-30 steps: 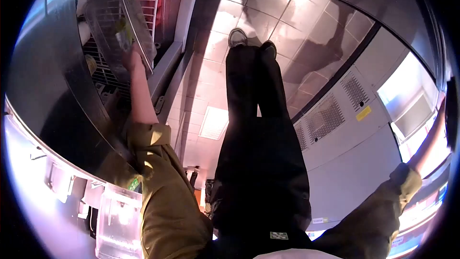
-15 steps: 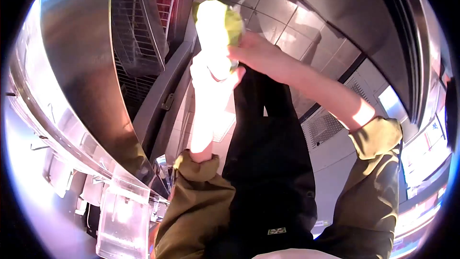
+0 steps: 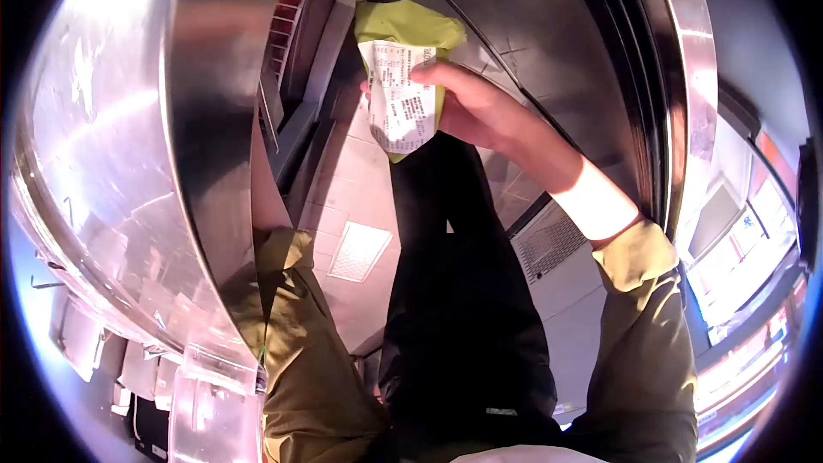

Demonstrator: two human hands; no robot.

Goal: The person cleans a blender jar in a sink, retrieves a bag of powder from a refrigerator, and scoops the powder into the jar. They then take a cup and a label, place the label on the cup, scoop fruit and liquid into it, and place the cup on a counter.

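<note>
My right hand (image 3: 470, 107) grips a yellow-green packet (image 3: 407, 24) by its right edge, the thumb lying across the front. A white label (image 3: 401, 99) with dark printed text covers much of the packet's face, though the words are too small to read. What the packet contains is hidden. At the left, my bare left forearm (image 3: 267, 184) reaches up behind the edge of a steel counter (image 3: 225, 111), which hides the hand and its fingers.
Wire shelving (image 3: 290, 13) stands beyond the counter, close to the hidden hand. Dark steel panels (image 3: 557, 43) rise on the right. Below lies a tiled floor with a light grate (image 3: 360, 250). A clear plastic container (image 3: 214, 416) is at the lower left.
My left hand has left the packet and moved left, out of sight behind the counter. The packet stays in my right hand, out of the glare, its printed label now visible.
</note>
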